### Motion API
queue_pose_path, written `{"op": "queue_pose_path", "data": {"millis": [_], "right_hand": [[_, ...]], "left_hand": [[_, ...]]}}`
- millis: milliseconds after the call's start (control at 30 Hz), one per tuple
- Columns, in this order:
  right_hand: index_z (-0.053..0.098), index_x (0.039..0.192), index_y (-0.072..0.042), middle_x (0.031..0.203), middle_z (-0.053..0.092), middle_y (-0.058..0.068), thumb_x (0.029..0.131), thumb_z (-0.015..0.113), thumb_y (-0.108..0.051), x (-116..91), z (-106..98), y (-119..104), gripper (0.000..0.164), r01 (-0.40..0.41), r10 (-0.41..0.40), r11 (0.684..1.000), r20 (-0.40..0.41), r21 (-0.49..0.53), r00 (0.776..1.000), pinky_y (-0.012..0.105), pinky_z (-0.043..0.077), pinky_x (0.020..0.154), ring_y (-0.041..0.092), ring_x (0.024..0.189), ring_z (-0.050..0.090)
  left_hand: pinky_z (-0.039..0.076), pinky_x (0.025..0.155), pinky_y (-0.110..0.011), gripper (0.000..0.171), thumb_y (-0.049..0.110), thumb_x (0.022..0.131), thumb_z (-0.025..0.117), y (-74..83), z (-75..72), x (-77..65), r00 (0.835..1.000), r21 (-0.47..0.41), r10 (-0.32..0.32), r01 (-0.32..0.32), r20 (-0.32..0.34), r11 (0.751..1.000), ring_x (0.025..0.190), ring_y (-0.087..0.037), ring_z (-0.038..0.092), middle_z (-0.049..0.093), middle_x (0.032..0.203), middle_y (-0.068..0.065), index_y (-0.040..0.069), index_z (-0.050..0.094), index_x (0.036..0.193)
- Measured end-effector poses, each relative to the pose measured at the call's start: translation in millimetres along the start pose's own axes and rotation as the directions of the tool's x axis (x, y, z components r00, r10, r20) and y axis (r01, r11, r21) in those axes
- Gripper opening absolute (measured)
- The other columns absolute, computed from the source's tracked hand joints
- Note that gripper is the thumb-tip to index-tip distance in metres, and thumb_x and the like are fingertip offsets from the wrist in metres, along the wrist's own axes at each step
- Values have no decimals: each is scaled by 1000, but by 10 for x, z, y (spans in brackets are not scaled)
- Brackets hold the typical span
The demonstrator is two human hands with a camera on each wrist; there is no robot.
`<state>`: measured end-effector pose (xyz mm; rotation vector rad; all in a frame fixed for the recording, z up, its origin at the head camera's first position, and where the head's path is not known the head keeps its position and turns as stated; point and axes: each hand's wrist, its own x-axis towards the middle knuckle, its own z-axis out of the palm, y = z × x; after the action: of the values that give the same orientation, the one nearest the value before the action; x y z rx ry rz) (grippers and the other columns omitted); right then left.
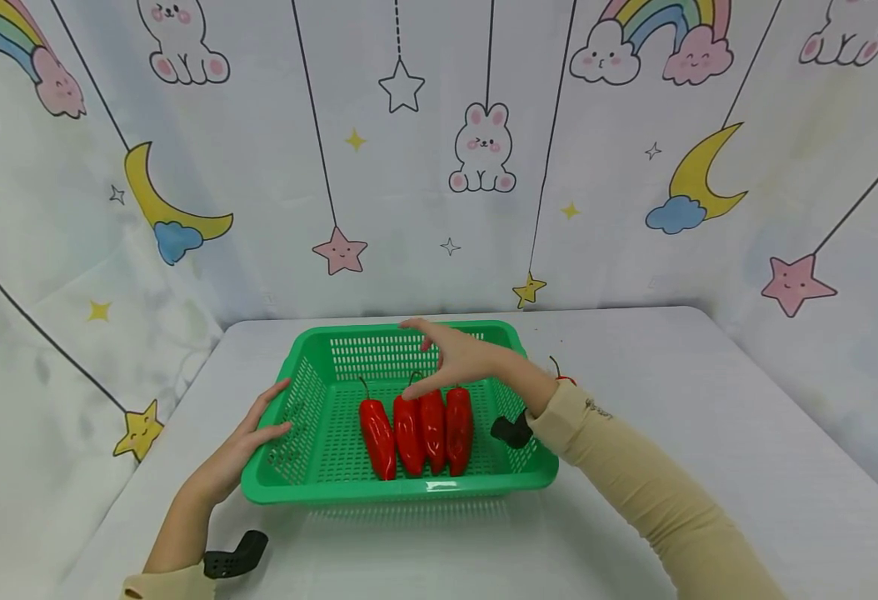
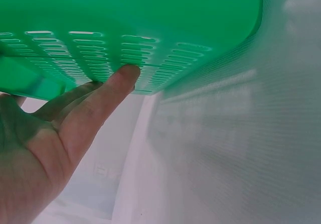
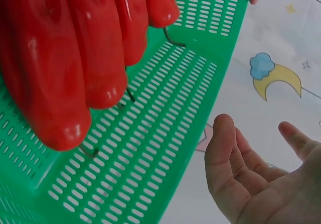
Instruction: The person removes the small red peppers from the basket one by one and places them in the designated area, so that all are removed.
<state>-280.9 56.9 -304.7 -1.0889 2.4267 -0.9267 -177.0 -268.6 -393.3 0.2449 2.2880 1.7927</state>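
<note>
A green plastic basket (image 1: 409,490) with slotted walls holds several glossy red peppers (image 1: 376,437), lying side by side with thin dark stems toward the back. My left hand (image 1: 229,458) is at the basket's left side. In the left wrist view its extended thumb (image 2: 108,93) lies against the slotted outer wall. Above the basket, over the peppers' stem ends, my right hand (image 1: 469,354) is spread with nothing in its grasp. The right wrist view shows that hand (image 3: 256,184) apart from the peppers (image 3: 95,43), its fingers loosely bent.
Another red pepper (image 1: 565,380) lies right of the basket, mostly hidden behind the right sleeve (image 1: 626,475). All of this is on a white table (image 1: 746,433). A curtain (image 1: 409,183) printed with stars, moons and rabbits hangs behind it.
</note>
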Motion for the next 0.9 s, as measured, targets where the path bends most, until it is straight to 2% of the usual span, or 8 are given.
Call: {"op": "queue_pose_path", "data": {"millis": [267, 433, 567, 667, 900], "right_hand": [[20, 145, -20, 126, 42, 9, 72, 73, -45, 92, 97, -41, 94, -7, 8, 1000, 29, -26, 1000, 30, 47, 72, 25, 94, 55], [23, 144, -22, 125, 43, 3, 72, 73, -46, 156, 177, -50, 91, 7, -4, 997, 43, -75, 999, 28, 46, 72, 22, 110, 44], [24, 144, -23, 127, 43, 1, 71, 73, -47, 186, 241, -41, 91, 13, -7, 993, 50, -115, 999, 28, 45, 75, 16, 109, 43], [24, 144, -24, 131, 42, -1, 71, 73, -48, 197, 280, -36, 91, 6, 2, 990, 53, -142, 999, 29, 44, 79, 12, 108, 43], [26, 143, -23, 133, 40, 0, 70, 74, -49, 220, 373, -41, 91, 7, 3, 990, 73, -139, 997, 32, 43, 82, 22, 114, 44]], "left_hand": [[39, 84, -37, 64, 28, 97, 43, -6, -4, -4, 1000, 18, -15, 15, -3, 1000, 124, -39, 21, -6, 149, -13, 29, 3, 147], [33, 90, -46, 64, 29, 96, 43, -24, 3, -10, 1000, 36, -8, 8, -13, 999, 128, -39, 15, -7, 149, -12, 29, 4, 147], [29, 91, -52, 64, 28, 96, 43, -27, 11, -5, 1000, 48, 10, -9, -16, 999, 130, -40, 11, -8, 150, -12, 28, 4, 147], [31, 91, -50, 64, 28, 96, 43, -18, 8, 3, 1000, 46, 12, -12, -12, 999, 130, -39, 11, -9, 150, -11, 28, 4, 147], [37, 86, -40, 64, 27, 97, 43, -14, 2, 5, 1000, 35, 16, -16, 4, 999, 128, -40, 15, -9, 149, -14, 28, 3, 147]]}}
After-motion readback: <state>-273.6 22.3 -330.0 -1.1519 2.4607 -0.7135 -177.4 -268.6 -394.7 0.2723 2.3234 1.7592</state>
